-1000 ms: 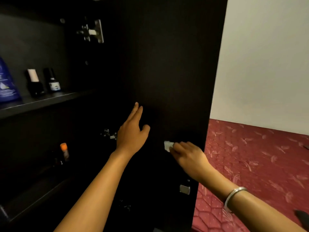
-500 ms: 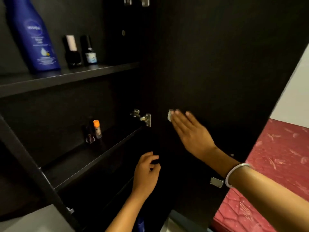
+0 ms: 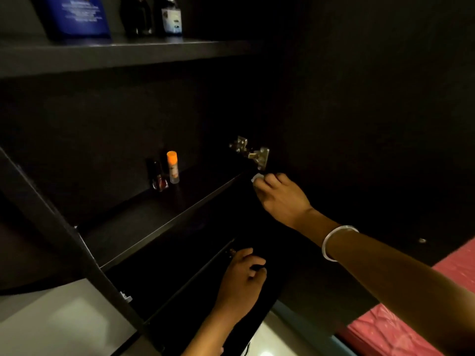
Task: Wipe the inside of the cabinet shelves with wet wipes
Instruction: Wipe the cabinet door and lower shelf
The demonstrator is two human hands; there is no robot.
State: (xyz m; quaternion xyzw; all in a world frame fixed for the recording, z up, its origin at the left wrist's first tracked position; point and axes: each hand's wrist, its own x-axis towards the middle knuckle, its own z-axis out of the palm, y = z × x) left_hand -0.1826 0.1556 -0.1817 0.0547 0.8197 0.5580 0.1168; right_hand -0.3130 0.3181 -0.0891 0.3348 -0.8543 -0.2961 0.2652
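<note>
My right hand (image 3: 281, 195) has its grip pinched on a small white wet wipe (image 3: 256, 178). My fingers are curled around it, and only a little of the wipe peeks out. The wipe sits just under the shiny hinge (image 3: 253, 152), right by the end of the middle shelf (image 3: 159, 214). My left hand (image 3: 243, 277) is well below the hinge, near the edge of the lower shelf (image 3: 190, 283). Its fingers are curled, but it is too dark to tell if that grip holds anything.

I think the job now is to rub the shelf by the hinge. To do it well, I should open the wipe out flat and press down. I should slide away from the hinge, so the wipe does not catch on the metal. Past the hinge stand an orange-capped tube (image 3: 172, 167) and a small dark bottle (image 3: 158, 177). I should go slowly there so I do not knock them over.
</note>
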